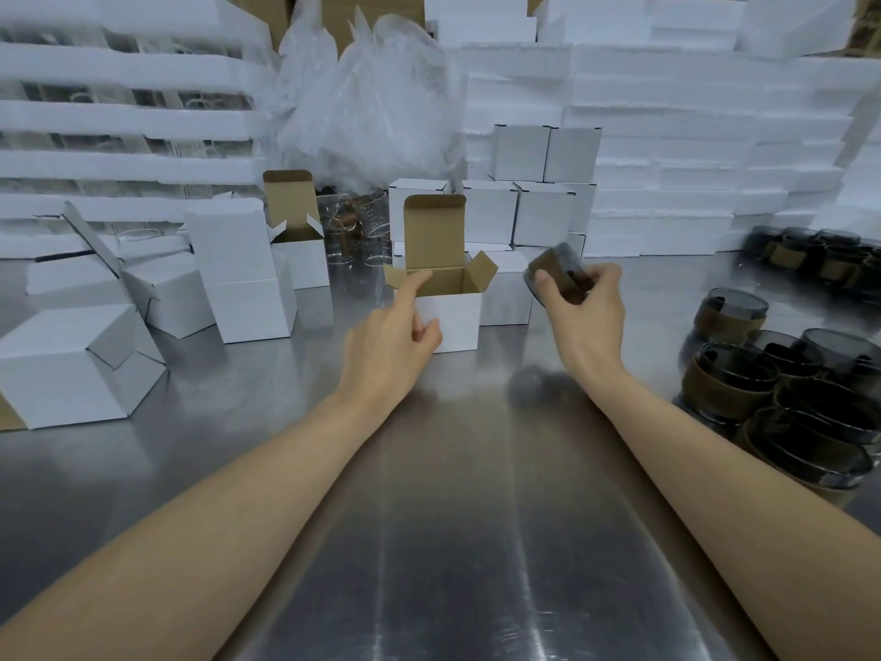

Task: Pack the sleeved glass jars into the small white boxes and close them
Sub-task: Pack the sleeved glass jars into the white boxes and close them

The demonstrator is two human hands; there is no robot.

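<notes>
Now, right hand (584,302): clenched around one sleeved jar (555,269), held tilted in the air at 1 o'clock, just right of the open box.
Left hand (386,345): my index finger reaches to the box's left flap and the rest curl at its near corner. I cannot tell whether they grasp it.
Open box (450,317): one at 12 o'clock on the steel table (453,517), lid upright; a second open box (298,260) stands at 11 o'clock.
Waiting jars (763,388): at least six at 4 o'clock, cut off by the frame edge.
Far jars (820,260): at 2 o'clock, too dark to count.
Closed boxes (491,212): five or so stacked behind at 12 o'clock, some hidden.
Clear glasses (353,226): number unclear through glare.
</notes>
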